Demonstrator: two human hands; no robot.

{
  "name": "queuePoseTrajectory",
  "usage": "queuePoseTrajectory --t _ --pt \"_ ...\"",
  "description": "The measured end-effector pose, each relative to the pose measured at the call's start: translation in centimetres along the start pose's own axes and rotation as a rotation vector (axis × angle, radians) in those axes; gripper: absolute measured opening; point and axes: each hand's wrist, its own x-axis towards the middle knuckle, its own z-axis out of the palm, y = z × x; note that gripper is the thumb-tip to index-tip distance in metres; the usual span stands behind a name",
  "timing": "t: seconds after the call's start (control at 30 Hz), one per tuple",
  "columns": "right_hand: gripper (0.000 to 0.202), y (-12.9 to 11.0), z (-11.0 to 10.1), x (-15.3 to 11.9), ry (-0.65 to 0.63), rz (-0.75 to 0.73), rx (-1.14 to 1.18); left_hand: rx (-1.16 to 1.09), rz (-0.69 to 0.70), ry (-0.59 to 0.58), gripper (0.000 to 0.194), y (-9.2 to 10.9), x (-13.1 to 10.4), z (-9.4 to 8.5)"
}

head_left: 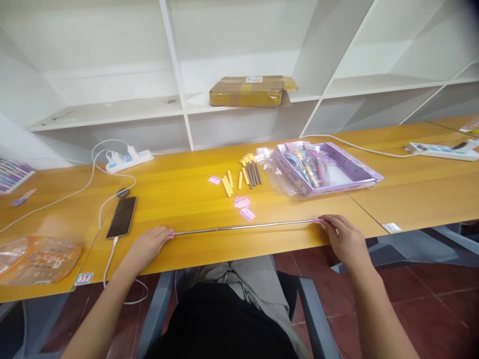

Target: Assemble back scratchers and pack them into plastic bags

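Observation:
Stretched out between my hands is a thin, silvery telescopic rod (239, 228) with pink ends, level just above or on the front part of the table. My left hand (151, 244) pinches its left end, and my right hand (345, 240) grips the pink right end. Behind the rod lie small pink cards (242, 202) and short yellow sticks (226, 186). Several dark-handled pieces with yellow claw-like tips (253, 171) lie together beside them. To their right, a purple tray (350, 162) holds wrapped items (307, 164) in clear plastic.
A phone (121, 218) charges on a white cable at left, near an orange plastic bag (41, 260). Power strips (129, 160) stand at the back left and far right. A taped cardboard box (249, 91) rests on the white shelf (119, 110). Below is the wooden table's front edge.

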Motion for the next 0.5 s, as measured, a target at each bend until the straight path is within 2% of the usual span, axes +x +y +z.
queuePoseTrajectory --t 0.07,0.13,0.2,0.3,0.33,0.37,0.43,0.5 --pt "0.022 -1.6 0.6 1.1 0.013 -0.053 0.074 -0.006 0.032 0.001 0.043 0.6 0.8 0.2" --pt "0.016 -4.6 1.7 2.2 0.008 -0.092 0.159 -0.009 0.068 0.017 0.042 2.0 2.0 0.8" --pt "0.013 -8.9 3.4 2.8 0.005 -0.134 0.245 -0.010 0.091 0.049 0.043 4.4 3.7 1.8" --pt "0.022 -16.5 6.9 2.0 -0.137 -0.317 0.371 -0.007 0.184 0.026 0.041 8.4 6.1 3.8" --pt "0.024 -18.8 8.0 1.5 -0.132 -0.332 0.371 0.007 0.195 0.023 0.040 9.5 6.7 4.5" --pt "0.024 -20.6 9.0 0.9 -0.107 -0.276 0.349 0.021 0.165 0.036 0.040 10.3 7.0 5.1" --pt "0.022 -22.8 10.1 0.1 -0.110 -0.238 0.363 0.020 0.129 0.044 0.037 11.2 7.3 6.1" --pt "0.018 -23.3 10.3 -0.2 -0.168 -0.243 0.382 0.014 0.107 0.048 0.035 11.2 7.0 6.7"
